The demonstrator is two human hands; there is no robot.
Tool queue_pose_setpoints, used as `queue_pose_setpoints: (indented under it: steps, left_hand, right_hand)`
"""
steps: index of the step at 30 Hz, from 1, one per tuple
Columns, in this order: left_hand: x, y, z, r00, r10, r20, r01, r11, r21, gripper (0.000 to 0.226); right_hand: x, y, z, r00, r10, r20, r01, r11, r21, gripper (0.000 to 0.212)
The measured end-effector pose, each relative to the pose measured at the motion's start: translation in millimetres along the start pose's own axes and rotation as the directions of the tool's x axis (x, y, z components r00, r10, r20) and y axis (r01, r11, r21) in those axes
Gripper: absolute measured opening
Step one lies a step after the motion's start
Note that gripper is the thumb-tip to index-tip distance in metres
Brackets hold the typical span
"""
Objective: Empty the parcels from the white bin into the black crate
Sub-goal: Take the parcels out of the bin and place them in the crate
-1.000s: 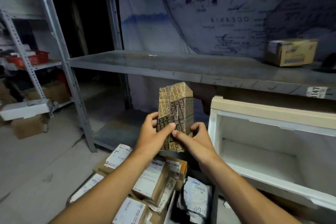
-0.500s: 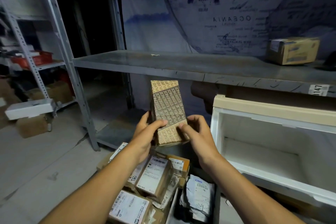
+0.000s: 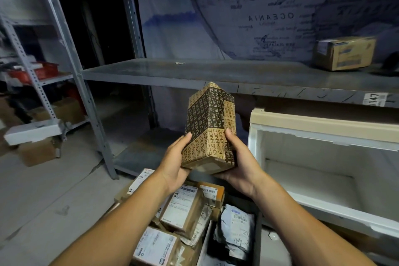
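I see both hands, left (image 3: pixel 175 163) and right (image 3: pixel 239 165), grasping a printed box (image 3: pixel 208 129) above the parcel-filled crate (image 3: pixel 258 218), beside the white bin (image 3: pixel 323 127).

Dim and bluish throughout, black behind the shelving at upper left, brightest inside the white bin (image 3: pixel 323 170); sharp at centre, blurred and bowed towards the edges

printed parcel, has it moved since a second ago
Yes. The printed parcel has turned in the hands, and its top now overlaps the shelf edge, higher than before.
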State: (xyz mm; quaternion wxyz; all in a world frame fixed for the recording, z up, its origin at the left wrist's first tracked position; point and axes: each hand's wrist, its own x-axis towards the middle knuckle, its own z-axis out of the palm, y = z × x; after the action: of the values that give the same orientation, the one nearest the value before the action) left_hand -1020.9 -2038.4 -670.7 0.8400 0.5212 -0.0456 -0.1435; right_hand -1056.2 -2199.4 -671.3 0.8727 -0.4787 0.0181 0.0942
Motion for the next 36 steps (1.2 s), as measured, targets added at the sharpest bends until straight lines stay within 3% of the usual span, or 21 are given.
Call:
queue_pose_setpoints:
  steps: [4,8,10,11,13,16,20,23,25,28,33,36]
  left_hand:
    - [-2.5,2.1,0.7,0.988,0.126,-0.087,-0.111,0.981,0.159,0.032]
    - [-6.6,3.6,0.0,0.969,0.231,-0.088,-0.183,0.908,0.377,0.056]
    - [-7.3,0.9,0.0,0.975,0.218,-0.037,-0.183,0.889,0.420,0.069]
    - [-8.4,-1.7,1.2,0.977,0.213,-0.009,-0.187,0.880,0.437,0.063]
    - [-7.8,-9.4,2.7,0.975,0.221,-0.023,-0.187,0.873,0.450,0.050]
    - [-3.4,-15.4,4.8,0.961,0.249,-0.119,-0.179,0.891,0.418,0.069]
    - [-0.7,-13.9,10.5,0.953,0.257,-0.160,-0.175,0.899,0.402,0.089]
    - [2.8,-13.7,10.0,0.941,0.263,-0.213,-0.156,0.896,0.416,0.082]
    - [6.1,-11.3,5.7,0.937,0.246,-0.247,-0.143,0.918,0.371,0.063]
    - [8.0,-4.3,-0.8,0.938,0.240,-0.250,-0.171,0.948,0.269,0.036]
    - [1.2,6.0,-5.1,0.971,0.193,-0.141,-0.164,0.966,0.199,0.026]
    - [-4.0,7.1,-7.5,0.986,0.143,-0.084,-0.122,0.968,0.218,0.025]
  right_hand:
    - [5.9,4.5,-3.6,0.996,-0.079,-0.030,0.079,0.997,-0.003,0.055]
    - [8.1,10.3,-0.6,0.956,-0.270,-0.110,0.252,0.955,-0.159,0.042]
    - [9.3,14.7,0.3,0.921,-0.361,-0.147,0.307,0.904,-0.299,0.055]
    - [9.6,17.4,0.8,0.908,-0.391,-0.148,0.312,0.869,-0.383,0.066]
    - [10.5,22.3,2.0,0.873,-0.462,-0.154,0.290,0.748,-0.597,0.080]
    - [9.4,27.9,1.0,0.807,-0.577,-0.127,0.219,0.492,-0.842,0.077]
    - [4.7,34.4,6.8,0.719,-0.695,-0.034,0.185,0.239,-0.953,0.076]
    - [3.8,35.7,7.2,0.727,-0.686,0.028,0.189,0.161,-0.969,0.076]
    - [2.2,32.7,6.4,0.769,-0.639,0.027,0.247,0.258,-0.934,0.071]
    - [-0.6,25.9,7.3,0.801,-0.597,-0.038,0.346,0.514,-0.785,0.059]
    - [3.4,15.8,2.6,0.918,-0.372,-0.137,0.256,0.820,-0.512,0.058]
    - [4.7,14.8,0.3,0.951,-0.286,-0.114,0.217,0.885,-0.411,0.050]
